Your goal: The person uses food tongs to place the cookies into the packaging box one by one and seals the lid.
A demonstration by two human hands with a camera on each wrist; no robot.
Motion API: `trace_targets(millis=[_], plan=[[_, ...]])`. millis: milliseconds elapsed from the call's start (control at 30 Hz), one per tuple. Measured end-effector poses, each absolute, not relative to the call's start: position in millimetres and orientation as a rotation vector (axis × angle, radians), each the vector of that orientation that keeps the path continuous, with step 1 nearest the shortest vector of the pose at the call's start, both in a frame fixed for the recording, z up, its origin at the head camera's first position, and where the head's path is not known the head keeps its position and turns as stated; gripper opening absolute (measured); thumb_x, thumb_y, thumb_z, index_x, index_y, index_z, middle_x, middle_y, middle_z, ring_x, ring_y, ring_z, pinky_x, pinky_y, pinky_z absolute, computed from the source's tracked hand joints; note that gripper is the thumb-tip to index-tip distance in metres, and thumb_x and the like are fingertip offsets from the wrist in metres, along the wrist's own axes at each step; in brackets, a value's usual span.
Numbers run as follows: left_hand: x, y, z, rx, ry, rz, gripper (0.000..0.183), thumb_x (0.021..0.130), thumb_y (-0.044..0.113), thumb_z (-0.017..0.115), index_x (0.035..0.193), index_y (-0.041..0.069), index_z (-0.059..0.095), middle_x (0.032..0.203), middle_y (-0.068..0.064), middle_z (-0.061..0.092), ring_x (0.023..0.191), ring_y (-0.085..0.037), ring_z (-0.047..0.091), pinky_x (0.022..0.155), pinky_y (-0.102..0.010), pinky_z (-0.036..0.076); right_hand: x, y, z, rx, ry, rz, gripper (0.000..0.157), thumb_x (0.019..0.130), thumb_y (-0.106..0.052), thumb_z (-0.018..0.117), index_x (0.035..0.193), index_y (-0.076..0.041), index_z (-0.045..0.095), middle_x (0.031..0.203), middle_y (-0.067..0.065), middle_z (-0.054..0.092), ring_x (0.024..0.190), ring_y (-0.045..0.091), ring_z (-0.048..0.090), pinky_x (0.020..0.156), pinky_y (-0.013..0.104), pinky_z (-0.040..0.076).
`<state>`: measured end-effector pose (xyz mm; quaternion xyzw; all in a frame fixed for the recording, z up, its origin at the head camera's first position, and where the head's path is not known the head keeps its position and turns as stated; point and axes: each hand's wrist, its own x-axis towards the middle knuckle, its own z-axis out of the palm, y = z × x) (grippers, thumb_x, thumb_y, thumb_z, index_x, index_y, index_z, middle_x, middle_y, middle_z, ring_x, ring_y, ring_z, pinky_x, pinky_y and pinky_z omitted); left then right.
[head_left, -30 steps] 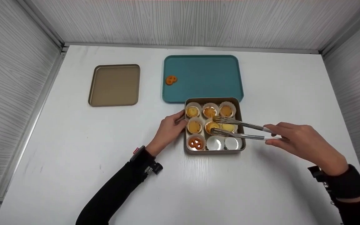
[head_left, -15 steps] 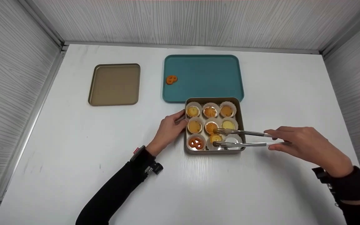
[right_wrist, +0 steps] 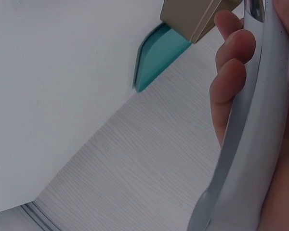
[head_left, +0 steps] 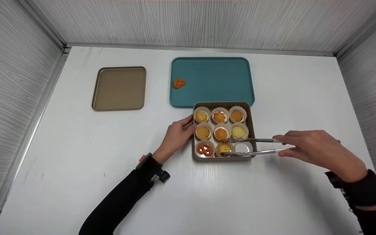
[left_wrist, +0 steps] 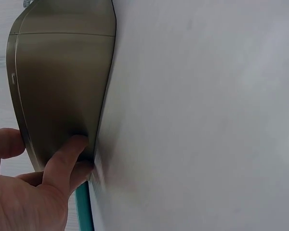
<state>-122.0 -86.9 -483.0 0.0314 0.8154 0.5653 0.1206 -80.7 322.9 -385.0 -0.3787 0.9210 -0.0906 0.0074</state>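
status: the tin (head_left: 207,159) stands on the counter (head_left: 181,192), open side up. it carries nine cups (head_left: 238,108) in three rows. eight cups hold one cookie each; the last cup (head_left: 242,148), at the tin's near right corner, shows none. by judgement, the filling is close to complete, with this one cup left. one pretzel (head_left: 179,83) lies on the teal tray (head_left: 217,78), beyond the tin and to its left.

left hand (head_left: 176,134): the grip holds the tin's left wall, fingers bent against the outer face, thumb at the rim. whether the thumb passes over the rim cannot be told.

right hand (head_left: 317,148): the grip is closed around the tongs (head_left: 264,140). the tongs' arms are spread, tips on either side of the cookie (head_left: 224,148) in the tin's near middle cup. contact with that cookie cannot be confirmed.

edges: the tin's far side meets the teal tray's near edge in the head view; touching or overlapping cannot be told. the tin's raised rim limits sideways travel of the tongs. the brown tray (head_left: 119,88) is well apart, far left of the tin. open counter extends to the right of the tin and on its near side.
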Motion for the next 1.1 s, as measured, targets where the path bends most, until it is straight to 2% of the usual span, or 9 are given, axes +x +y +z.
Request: trace_targets(millis=[233,533,800,933,1100], plan=[[-122,-87,-483,0.099,2.388,1.644,0.054,0.103,0.029,0.059,0.152,0.008,0.051,0.151,-0.008,0.055,0.127,-0.019,0.062,0.112,-0.032,0.044,-81,322,-388,-1.221,2.904,-0.281,0.049,0.083,-0.035,0.087,0.127,-0.018,0.076,0.098,-0.011,0.074,0.068,0.000,0.061,0.056,0.026,0.053],[-120,-89,-483,0.128,2.382,1.645,0.056,0.104,0.030,0.059,0.154,0.007,0.049,0.154,-0.009,0.052,0.134,-0.019,0.056,0.114,-0.034,0.042,-81,323,-397,-1.340,2.936,-0.313,0.051,0.080,-0.035,0.088,0.127,-0.017,0.076,0.095,-0.008,0.073,0.064,0.000,0.059,0.053,0.025,0.051],[-120,-90,-483,0.129,2.389,1.636,0.055,0.104,0.029,0.058,0.154,0.007,0.048,0.153,-0.009,0.052,0.132,-0.019,0.058,0.114,-0.033,0.043,-83,320,-398,-1.273,2.942,-0.366,0.052,0.080,-0.031,0.089,0.128,-0.016,0.075,0.095,-0.007,0.072,0.062,-0.001,0.057,0.053,0.023,0.051],[-121,-90,-484,0.135,2.419,1.613,0.055,0.105,0.030,0.058,0.154,0.007,0.049,0.153,-0.009,0.052,0.136,-0.020,0.055,0.116,-0.032,0.040,-89,315,-403,-1.211,3.005,-0.448,0.050,0.085,-0.029,0.086,0.130,-0.013,0.073,0.093,-0.004,0.071,0.062,0.002,0.058,0.052,0.025,0.051],[-121,-89,-484,0.148,2.408,1.618,0.056,0.105,0.030,0.058,0.154,0.007,0.047,0.153,-0.011,0.052,0.141,-0.021,0.050,0.117,-0.033,0.038,-102,301,-414,-1.158,3.124,-0.538,0.053,0.082,-0.018,0.088,0.130,-0.004,0.070,0.092,0.007,0.070,0.064,0.013,0.065,0.052,0.033,0.055]])
